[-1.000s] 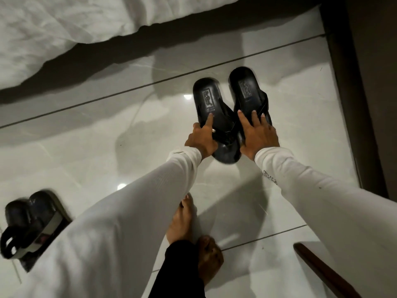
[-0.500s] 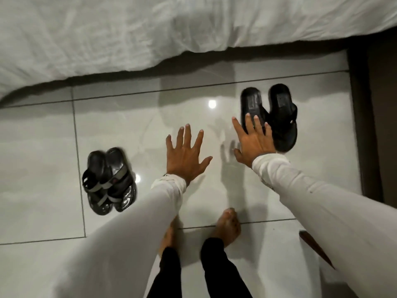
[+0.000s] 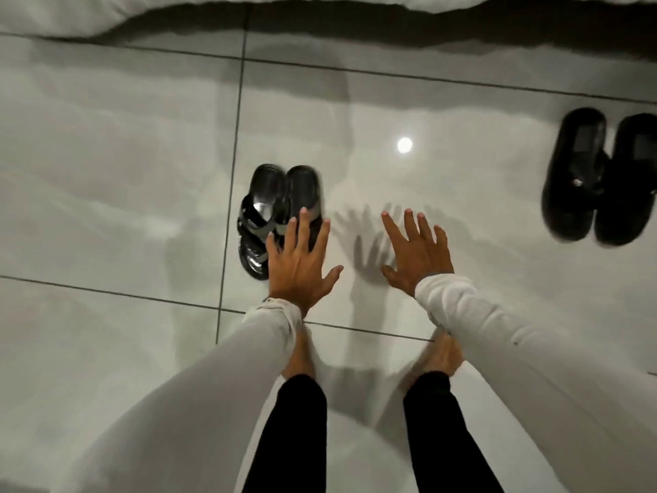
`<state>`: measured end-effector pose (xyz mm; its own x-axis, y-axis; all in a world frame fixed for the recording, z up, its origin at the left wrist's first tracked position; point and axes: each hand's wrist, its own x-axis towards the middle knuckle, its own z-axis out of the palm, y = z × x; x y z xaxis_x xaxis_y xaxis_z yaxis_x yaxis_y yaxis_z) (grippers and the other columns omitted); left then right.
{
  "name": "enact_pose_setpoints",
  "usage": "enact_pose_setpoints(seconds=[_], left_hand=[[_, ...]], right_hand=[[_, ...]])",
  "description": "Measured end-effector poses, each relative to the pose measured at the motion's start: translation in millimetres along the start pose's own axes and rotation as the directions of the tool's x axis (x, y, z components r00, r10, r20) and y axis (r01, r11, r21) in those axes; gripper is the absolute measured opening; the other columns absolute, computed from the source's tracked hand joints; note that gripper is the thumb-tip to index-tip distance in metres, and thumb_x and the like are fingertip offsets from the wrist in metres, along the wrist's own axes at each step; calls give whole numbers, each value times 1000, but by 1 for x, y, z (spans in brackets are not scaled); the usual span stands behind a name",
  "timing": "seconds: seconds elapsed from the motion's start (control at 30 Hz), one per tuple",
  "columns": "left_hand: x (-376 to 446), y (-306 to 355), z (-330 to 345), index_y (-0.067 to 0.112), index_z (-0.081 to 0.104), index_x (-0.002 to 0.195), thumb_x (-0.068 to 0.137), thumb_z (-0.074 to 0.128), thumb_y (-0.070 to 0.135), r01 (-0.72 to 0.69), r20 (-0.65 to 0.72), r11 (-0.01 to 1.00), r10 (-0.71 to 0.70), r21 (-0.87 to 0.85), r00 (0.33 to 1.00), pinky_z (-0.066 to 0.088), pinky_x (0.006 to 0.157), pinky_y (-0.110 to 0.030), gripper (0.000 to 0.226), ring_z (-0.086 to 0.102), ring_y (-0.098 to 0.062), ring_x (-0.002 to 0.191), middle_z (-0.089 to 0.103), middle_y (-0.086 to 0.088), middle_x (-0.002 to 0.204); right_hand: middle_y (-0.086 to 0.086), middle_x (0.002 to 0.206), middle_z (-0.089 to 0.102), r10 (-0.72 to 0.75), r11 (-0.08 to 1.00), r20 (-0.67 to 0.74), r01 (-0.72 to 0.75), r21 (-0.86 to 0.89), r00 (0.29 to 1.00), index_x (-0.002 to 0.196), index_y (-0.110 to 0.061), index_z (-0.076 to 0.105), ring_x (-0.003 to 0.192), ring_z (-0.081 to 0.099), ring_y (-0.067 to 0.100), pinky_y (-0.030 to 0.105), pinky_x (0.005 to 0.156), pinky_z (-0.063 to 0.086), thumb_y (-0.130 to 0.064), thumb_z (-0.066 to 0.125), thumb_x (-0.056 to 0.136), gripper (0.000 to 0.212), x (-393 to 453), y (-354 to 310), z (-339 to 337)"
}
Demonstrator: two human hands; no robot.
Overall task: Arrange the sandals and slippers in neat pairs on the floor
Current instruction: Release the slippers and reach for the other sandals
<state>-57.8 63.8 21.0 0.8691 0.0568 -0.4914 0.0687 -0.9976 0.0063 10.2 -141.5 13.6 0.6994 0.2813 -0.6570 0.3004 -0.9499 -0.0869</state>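
Glossy floor tiles carry 2 pairs: strapped sandals centre, black slippers far right (both side by side). Left hand and right hand hover empty, fingers spread; arranging looks nearly complete.

Lighting: dim indoor, cool and greyish overall. Source: overhead, seen as one small round glare spot on the glossy tiled floor, right of centre in the upper half. Reflections: broad, pale, smeared sheen across the tiles at left and centre. Shadows: soft fingered shadows on the floor between and beyond the left hand and right hand; a dark band along the top edge under the white bedding. Blur: motion smear throughout, strongest on the black slippers at the right edge; strapped sandals left of centre moderately soft. Distortion: wide-angle bending of grout lines toward the frame edges.
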Motion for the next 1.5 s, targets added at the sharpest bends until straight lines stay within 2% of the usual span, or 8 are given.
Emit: enact_pose_setpoints(seconds=[0.17,0.3,0.4,0.53,0.67,0.97,1.33,1.5], left_hand=[[-1,-78,20,26,18,157,80,56,66,211,82,969,-201,-129,976,47,98,-58,95,40,-41,138,24,-22,160],[25,-119,35,27,15,157,72,67,67,298,184,934,-263,-198,947,53,89,-58,108,45,-45,131,23,-22,157],[48,-134,49,29,10,157,70,75,60,343,270,863,-253,-371,929,51,92,-56,113,49,-46,125,29,-21,149],[70,-137,63,34,3,157,73,75,54,386,370,759,-205,-525,906,47,104,-52,113,50,-47,125,30,-23,147],[79,-126,69,37,5,157,80,64,60,366,367,821,-208,-438,907,50,100,-51,99,54,-48,119,21,-23,149],[120,-113,59,40,13,155,89,51,60,404,340,831,-281,-382,898,50,95,-52,79,57,-46,110,23,-21,144],[246,-133,2,40,23,151,85,55,60,387,287,854,-296,-349,911,46,99,-54,76,53,-50,117,24,-20,145],[273,-133,-15,40,22,152,86,54,61,378,275,871,-297,-315,914,47,101,-54,76,54,-50,114,22,-21,145]], right_hand=[[13,165,2,-61,991,94,49,121,994,156,-33,-2,150,14,34,49,115,28,-45,64,84,99,24,-77,11],[13,163,11,-27,984,148,0,180,989,155,-33,-1,133,43,37,47,97,44,-41,70,82,103,53,-121,16],[13,145,37,76,932,200,-141,335,977,155,-31,1,119,54,38,45,88,48,-34,74,79,105,74,-145,25],[15,138,42,215,783,317,-357,509,924,154,-32,3,118,54,41,48,94,48,-41,75,77,106,88,-168,46],[21,146,38,229,698,354,-407,589,907,155,-33,-6,126,50,42,50,104,44,-55,69,80,109,93,-184,62],[24,153,31,255,642,279,-378,667,926,157,-20,3,136,39,41,45,112,36,-33,65,86,94,143,-199,43],[15,134,54,261,612,174,-302,731,950,148,-24,28,122,54,37,40,101,45,-31,65,83,75,249,-176,-47],[13,139,53,230,595,176,-281,753,957,151,-23,25,128,50,35,39,106,44,-27,68,82,81,269,-163,-66]])
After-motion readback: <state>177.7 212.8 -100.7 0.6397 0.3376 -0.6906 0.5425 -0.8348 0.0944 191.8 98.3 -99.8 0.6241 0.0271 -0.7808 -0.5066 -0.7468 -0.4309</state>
